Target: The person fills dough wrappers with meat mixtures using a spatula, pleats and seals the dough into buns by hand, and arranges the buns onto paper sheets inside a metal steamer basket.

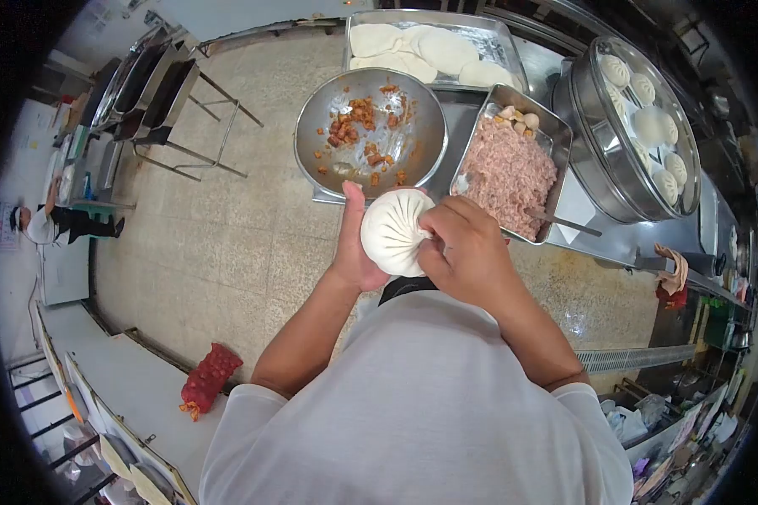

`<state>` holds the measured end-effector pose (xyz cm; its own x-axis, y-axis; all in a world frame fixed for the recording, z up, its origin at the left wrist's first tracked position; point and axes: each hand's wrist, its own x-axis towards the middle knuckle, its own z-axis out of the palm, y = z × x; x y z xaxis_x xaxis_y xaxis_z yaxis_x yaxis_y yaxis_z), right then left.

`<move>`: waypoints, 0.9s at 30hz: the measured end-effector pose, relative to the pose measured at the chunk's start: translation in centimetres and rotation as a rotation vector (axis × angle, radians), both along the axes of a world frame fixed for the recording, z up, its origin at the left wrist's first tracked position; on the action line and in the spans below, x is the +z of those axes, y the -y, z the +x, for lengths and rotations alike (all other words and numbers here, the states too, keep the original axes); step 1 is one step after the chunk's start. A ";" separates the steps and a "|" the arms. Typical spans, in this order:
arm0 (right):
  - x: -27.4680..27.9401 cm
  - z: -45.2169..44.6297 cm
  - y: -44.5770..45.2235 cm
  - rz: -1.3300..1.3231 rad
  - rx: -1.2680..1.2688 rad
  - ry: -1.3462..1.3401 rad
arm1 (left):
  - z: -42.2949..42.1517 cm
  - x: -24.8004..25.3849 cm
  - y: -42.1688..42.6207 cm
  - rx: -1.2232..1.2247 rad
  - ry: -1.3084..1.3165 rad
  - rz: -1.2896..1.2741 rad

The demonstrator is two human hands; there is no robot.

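A round white bun with pleats running to one side rests in my left hand, whose thumb is raised along its edge. My right hand pinches the gathered dough at the bun's right side. Just beyond my hands is a steel bowl with orange-brown filling pieces. To the right, a metal tray holds pink minced meat with a utensil handle sticking out. Flat dough rounds lie in a tray at the back.
Round stacked steamers with pleated buns stand at the right. A red mesh sack lies at lower left. Another person is at the far left, near a rack. A floor grate is at lower right.
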<state>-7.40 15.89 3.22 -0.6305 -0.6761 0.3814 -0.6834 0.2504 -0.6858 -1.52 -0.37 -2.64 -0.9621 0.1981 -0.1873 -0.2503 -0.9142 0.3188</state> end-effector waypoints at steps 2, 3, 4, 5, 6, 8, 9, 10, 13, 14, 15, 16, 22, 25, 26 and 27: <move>0.3 0.3 0.2 -0.034 0.004 -0.020 | 0.2 -0.1 0.3 -0.008 -0.020 0.020; 0.6 0.5 0.3 -0.073 0.006 -0.038 | 0.3 -0.1 0.2 -0.019 -0.012 0.046; 0.8 0.7 0.4 -0.068 0.010 -0.037 | 0.4 0.0 0.2 -0.030 -0.006 0.072; 1.1 0.7 0.5 -0.087 0.008 -0.073 | 0.4 0.1 0.3 -0.025 -0.007 0.076; 1.4 0.8 0.6 -0.106 0.007 -0.108 | 0.4 0.1 0.3 -0.040 -0.031 0.103; 1.8 0.7 0.7 -0.059 0.057 -0.115 | 0.6 0.3 0.4 -0.052 -0.053 0.134; 1.9 0.6 0.7 -0.017 0.100 -0.124 | 0.6 0.5 0.4 -0.064 -0.036 0.111; 2.1 0.5 0.6 -0.015 0.102 -0.121 | 0.7 0.6 0.3 -0.077 -0.018 0.088; 2.0 0.2 0.1 0.053 0.106 -0.086 | 0.7 0.7 -0.5 -0.041 0.028 0.023; 1.9 0.2 -0.2 0.038 0.088 -0.117 | 0.7 0.8 -0.8 -0.039 0.027 0.022; 1.8 0.2 -0.6 0.023 0.072 -0.149 | 0.6 0.8 -1.2 0.038 0.025 0.018; 1.7 0.2 -1.0 0.021 0.080 -0.155 | 0.5 0.9 -1.7 0.118 0.019 0.014; 4.8 -0.1 -6.2 -0.196 0.118 0.154 | 0.4 2.6 -5.9 0.208 -0.034 0.157; 4.2 -1.4 -9.3 -0.185 0.116 -0.069 | 0.4 3.0 -8.0 0.142 -0.101 0.146; 4.1 -1.5 -9.9 -0.189 0.144 -0.117 | 0.3 3.0 -8.8 0.142 -0.098 0.140; 4.1 -1.7 -10.4 -0.194 0.173 -0.169 | 0.2 2.8 -9.6 0.140 -0.110 0.183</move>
<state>-9.06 26.27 7.28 -0.4291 -0.6719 0.6037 -0.8130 -0.0039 -0.5822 -1.31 9.25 0.15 -0.9951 0.0829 -0.0532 -0.0905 -0.9825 0.1628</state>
